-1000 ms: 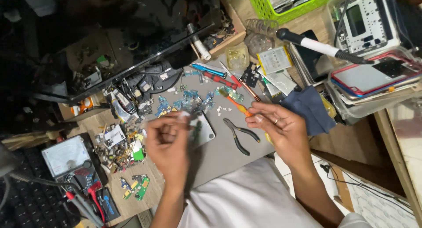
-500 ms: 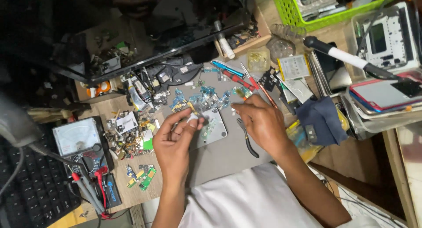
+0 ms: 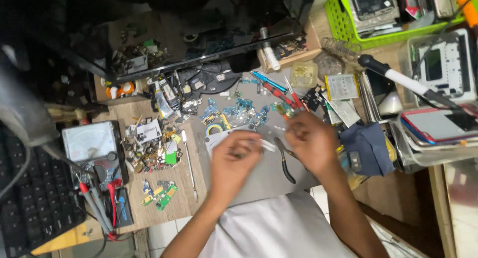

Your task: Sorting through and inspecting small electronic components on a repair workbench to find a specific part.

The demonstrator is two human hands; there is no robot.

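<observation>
Two hands work close together over a grey mat [image 3: 259, 181] near the front edge of the tabletop [image 3: 164, 208]. Both are blurred. Left hand [image 3: 234, 161] is curled, fingers drawn together around a small pale strip [image 3: 266, 146] that sticks out toward the other hand; whether it is pinched or only touched cannot be told through the blur. Right hand [image 3: 311, 141] sits just beside it, fingers bunched and pointing toward the same strip; what it grips, if anything, cannot be told.

Black-handled pliers [image 3: 286, 163] lie on the mat between and just below the two hands, partly under the right one. A white rectangular piece [image 3: 216, 137] lies on the mat above the left hand. Farther back on the mat: a scatter of small blue circuit parts [image 3: 239, 111], and red- and blue-handled tools [image 3: 276, 89] lying slantwise.

Toward the left edge: a multimeter [image 3: 89, 146] with red and black probes [image 3: 99, 203], a heap of tiny mixed parts [image 3: 149, 148], green circuit boards [image 3: 164, 193], and a thin metal tool [image 3: 189, 163] lying along the mat's edge. A black keyboard [image 3: 30, 208] sits at the far left.

Toward the right edge: a dark blue cloth [image 3: 368, 148], a stack of phones [image 3: 438, 126], a black-and-white handled tool [image 3: 398, 79]. A green basket [image 3: 388, 19] fills the back right corner.
</observation>
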